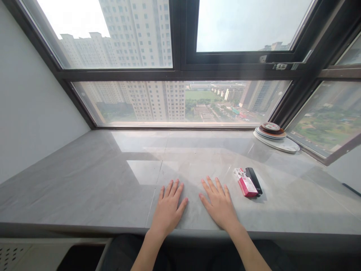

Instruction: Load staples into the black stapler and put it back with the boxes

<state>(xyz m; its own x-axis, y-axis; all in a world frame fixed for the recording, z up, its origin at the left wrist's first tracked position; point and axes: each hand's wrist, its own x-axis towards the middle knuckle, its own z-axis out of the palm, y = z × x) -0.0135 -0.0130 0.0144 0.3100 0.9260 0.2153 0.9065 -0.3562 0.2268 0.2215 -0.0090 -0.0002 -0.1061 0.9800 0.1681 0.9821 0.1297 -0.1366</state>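
My left hand (167,209) lies flat on the grey stone-look windowsill counter (93,188), palm down, with its fingers stretched out and thumb apart. Level with it, my right hand (219,203) also rests flat and holds nothing, its fingers spread. To the right of my right hand is a small pink and white box (246,183). A black stapler (254,180) lies against the far right side of that box, partly hidden by it.
A stack of plates (272,136) stands in the back right corner by the window frame (177,75). A white wall (34,98) bounds the counter on the left. The counter's front edge runs under my wrists. A dark thin object (351,189) shows at the far right.
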